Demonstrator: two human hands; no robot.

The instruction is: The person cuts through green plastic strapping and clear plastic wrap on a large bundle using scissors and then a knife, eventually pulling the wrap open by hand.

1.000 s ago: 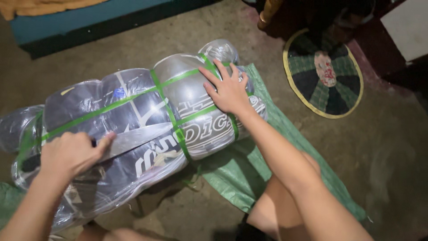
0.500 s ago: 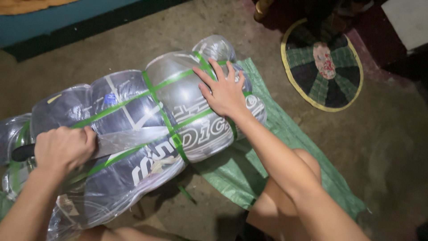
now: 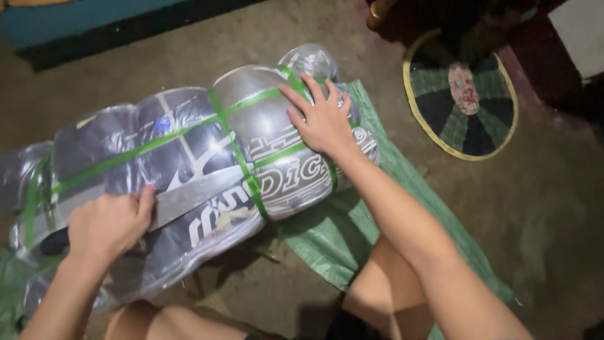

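Our left hand (image 3: 107,225) is clamped in a fist around the dark handle of a knife (image 3: 189,196), thumb laid along the base of the blade. The blade runs flat from that fist toward the green strap (image 3: 242,165) that crosses the bale, and its tip stops just short of where this strap meets a lengthwise one. So the strap lies straight ahead of the blade, on the far side of the fist, and the knife's long axis runs nearly along the length of the bale (image 3: 189,170).

The bale is a long bundle of dark cloth wrapped in clear plastic, lying on the floor with its long axis from near our left hand out past the crossing strap. Our right hand (image 3: 324,119) lies open and flat, fingers spread, pressing on the rounded end of the bale beyond that strap, holding nothing. The left hand is the nearer of the two to the strap by way of the blade.

Under the far end of the bale lies a green woven sack (image 3: 377,208); a round mat (image 3: 462,101) sits well apart from it.
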